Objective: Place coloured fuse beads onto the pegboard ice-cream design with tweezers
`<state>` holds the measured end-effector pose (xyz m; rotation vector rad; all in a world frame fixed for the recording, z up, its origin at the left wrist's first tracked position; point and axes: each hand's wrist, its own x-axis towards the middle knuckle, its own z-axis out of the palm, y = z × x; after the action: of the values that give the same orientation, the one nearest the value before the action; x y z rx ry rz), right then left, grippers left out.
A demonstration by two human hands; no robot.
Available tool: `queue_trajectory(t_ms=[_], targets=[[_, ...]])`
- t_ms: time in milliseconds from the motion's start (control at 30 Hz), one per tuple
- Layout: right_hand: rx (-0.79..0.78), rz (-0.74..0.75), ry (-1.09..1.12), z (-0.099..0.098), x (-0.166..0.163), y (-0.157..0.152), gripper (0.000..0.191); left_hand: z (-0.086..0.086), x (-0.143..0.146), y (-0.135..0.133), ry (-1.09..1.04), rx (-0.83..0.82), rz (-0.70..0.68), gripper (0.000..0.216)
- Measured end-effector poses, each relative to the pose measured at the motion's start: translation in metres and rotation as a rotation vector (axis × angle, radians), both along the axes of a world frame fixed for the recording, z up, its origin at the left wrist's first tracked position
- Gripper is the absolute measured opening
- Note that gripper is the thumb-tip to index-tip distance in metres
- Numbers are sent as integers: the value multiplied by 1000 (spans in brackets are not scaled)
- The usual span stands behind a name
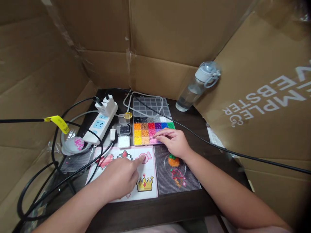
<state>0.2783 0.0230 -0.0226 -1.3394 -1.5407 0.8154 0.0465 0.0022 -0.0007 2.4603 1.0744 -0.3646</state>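
Observation:
My left hand (120, 176) lies over a white pattern sheet (152, 168) with pixel drawings. Its index finger is stretched out, with the tip on a pink candy drawing (147, 157); the other fingers are curled and hold nothing. Pinched in my right hand (176, 142) is a pair of tweezers (166, 134), whose tips reach into the pink beads of a compartment bead box (138, 133). Below that hand lies a clear pegboard (162, 181) bearing an orange bead figure with a green top (173, 160) and a pink and orange bead piece (178, 178).
Left of the bead box sit small cases of black beads (124, 130) and white beads (123, 141). A power strip (99, 124) with looping black cables stands at left, near a dish of pink beads (75, 145). A water bottle (194, 87) leans at the cardboard wall (252, 81).

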Motion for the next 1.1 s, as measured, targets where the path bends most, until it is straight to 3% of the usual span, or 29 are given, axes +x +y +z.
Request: queue_trajectory(t_ms=[700,1100], targets=[[-102,-5,-7,-3,-5,3,6,-5,-1,-2,-10,40,-7,57],[-23,-71,27,-1,2,6,9,-4,-1,-1,-1,42,0,56]])
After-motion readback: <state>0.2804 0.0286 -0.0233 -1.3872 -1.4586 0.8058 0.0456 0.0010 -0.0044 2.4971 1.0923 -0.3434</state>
